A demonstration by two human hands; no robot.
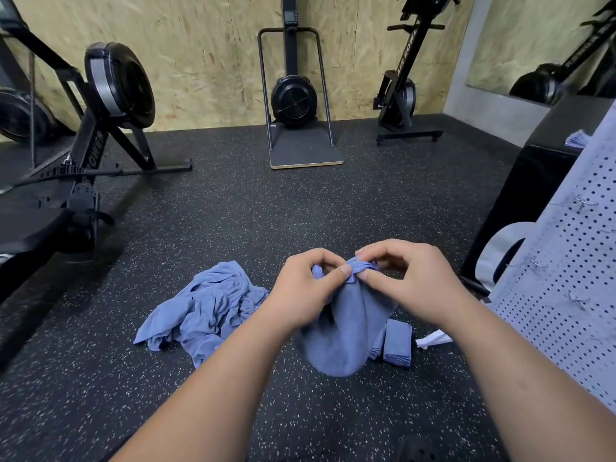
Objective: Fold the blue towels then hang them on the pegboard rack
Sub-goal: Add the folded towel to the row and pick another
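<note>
A blue towel (343, 331) hangs in the air in front of me, bunched at its top edge. My left hand (306, 291) and my right hand (410, 281) both pinch that top edge, fingertips close together. On the floor to the left lies a crumpled heap of blue towels (203, 308). A folded blue towel (396, 343) lies on the floor behind the hanging one. The white pegboard rack (576, 278) leans at the right, with a few metal hooks (585, 203) on it.
Black rowing machines stand at the left (100, 128), and two upright ones at the back wall (293, 98). A black box (533, 181) sits behind the pegboard. A white scrap (433, 338) lies by the folded towel. Speckled rubber floor (233, 211) stretches ahead.
</note>
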